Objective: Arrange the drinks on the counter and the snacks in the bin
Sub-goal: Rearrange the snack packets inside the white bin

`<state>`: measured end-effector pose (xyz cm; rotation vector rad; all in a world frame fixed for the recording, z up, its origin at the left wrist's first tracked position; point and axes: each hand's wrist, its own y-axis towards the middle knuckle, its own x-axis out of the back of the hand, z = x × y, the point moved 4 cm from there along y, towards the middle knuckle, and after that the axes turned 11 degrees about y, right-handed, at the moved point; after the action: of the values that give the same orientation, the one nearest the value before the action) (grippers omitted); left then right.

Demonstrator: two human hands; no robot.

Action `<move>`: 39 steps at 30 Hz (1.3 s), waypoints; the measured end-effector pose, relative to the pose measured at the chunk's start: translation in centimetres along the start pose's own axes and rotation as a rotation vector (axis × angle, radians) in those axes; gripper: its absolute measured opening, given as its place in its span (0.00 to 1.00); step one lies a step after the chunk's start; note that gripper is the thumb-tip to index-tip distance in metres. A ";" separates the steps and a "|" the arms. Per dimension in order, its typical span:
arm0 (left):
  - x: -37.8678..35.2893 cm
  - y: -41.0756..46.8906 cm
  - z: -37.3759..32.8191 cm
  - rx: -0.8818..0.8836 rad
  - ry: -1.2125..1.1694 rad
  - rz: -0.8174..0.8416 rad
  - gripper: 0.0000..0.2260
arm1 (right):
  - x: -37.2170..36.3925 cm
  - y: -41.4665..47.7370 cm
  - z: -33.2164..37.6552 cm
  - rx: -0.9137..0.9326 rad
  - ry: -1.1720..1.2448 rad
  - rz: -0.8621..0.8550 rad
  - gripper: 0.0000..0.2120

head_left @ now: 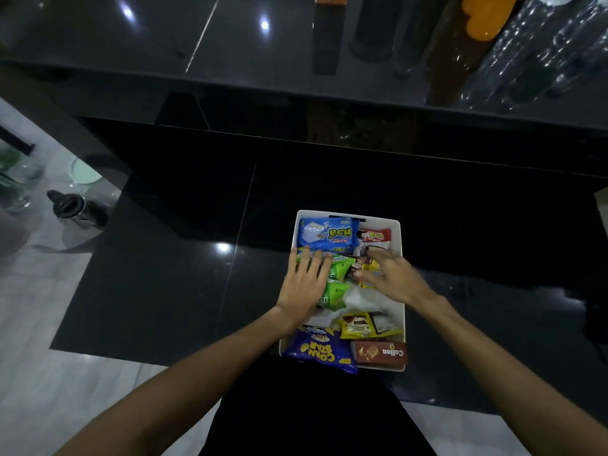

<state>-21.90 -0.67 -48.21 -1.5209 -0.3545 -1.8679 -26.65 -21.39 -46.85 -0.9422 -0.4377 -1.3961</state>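
Glossy black surface (164,291): snack-sorting is under way in the white bin (314,213). Left hand (306,284) presses green packets (339,268) flat-fingered; right hand (391,278), fingers spread, likely levels neighbouring packets next.

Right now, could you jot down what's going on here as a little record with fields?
place: white bin on a dark glossy surface below the counter
bin contents: blue pack, green packs, Corn Star bag, Collon box
left hand: flat on the green packs, fingertips at the blue pack
right hand: fingers spread over small packets, blurred
counter: orange bottle and clear bottles at its right end
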 end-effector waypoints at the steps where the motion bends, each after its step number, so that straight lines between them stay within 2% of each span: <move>1: -0.1 0.0 0.0 0.008 -0.007 0.004 0.39 | 0.1 -0.2 -0.1 0.005 -0.092 0.032 0.41; 3: -0.2 0.1 0.0 0.019 -0.007 0.004 0.37 | -0.1 -0.4 -0.1 0.019 -0.267 0.081 0.48; 5: -0.3 0.2 -0.2 0.017 -0.008 0.009 0.38 | -0.8 -0.4 0.4 0.019 -0.392 0.085 0.49; 6: -0.3 0.3 -0.3 0.017 -0.009 0.010 0.38 | -1.2 -0.3 0.8 0.021 -0.450 0.068 0.46; 9: -0.3 0.3 -0.1 0.025 -0.015 0.015 0.43 | -1.1 0.7 2.1 0.049 -0.575 0.002 0.25; 12: 0.0 0.3 0.2 0.049 -0.018 0.038 0.47 | -0.4 1.3 2.5 0.009 -0.516 -0.015 0.17; 19: 0.1 -0.5 -0.2 0.010 0.011 0.010 0.34 | -0.3 1.4 2.0 -0.110 -0.303 -0.053 0.23; 25: 0.3 -0.9 0.2 -0.057 0.028 -0.008 0.34 | -0.1 2.6 2.1 -0.156 -0.255 -0.079 0.21; 28: 0.7 -0.3 0.2 -0.025 0.040 -0.009 0.30 | -0.2 2.4 2.6 -0.094 -0.284 -0.135 0.19; 30: 0.6 -0.1 0.0 -0.009 0.032 0.006 0.32 | -0.9 1.9 2.7 -0.031 -0.305 -0.092 0.20; 34: 0.0 -0.3 -0.2 -0.009 0.037 -0.002 0.35 | -0.1 0.8 2.8 0.052 -0.358 -0.033 0.35; 36: -0.1 -0.2 -0.2 -0.004 0.034 -0.010 0.34 | 1.2 -0.6 3.7 0.157 -0.286 -0.113 0.38; 38: -0.1 -0.1 -0.1 0.001 0.034 -0.005 0.35 | 2.2 -3.0 4.5 0.303 -0.163 -0.214 0.31; 39: -0.1 0.0 -0.1 0.002 0.034 0.003 0.36 | 2.5 -4.1 4.5 0.342 -0.112 -0.197 0.26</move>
<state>-22.01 -0.69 -48.37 -1.4860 -0.3378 -1.8887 -28.98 -19.10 -41.13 -0.7117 -0.8443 -1.3916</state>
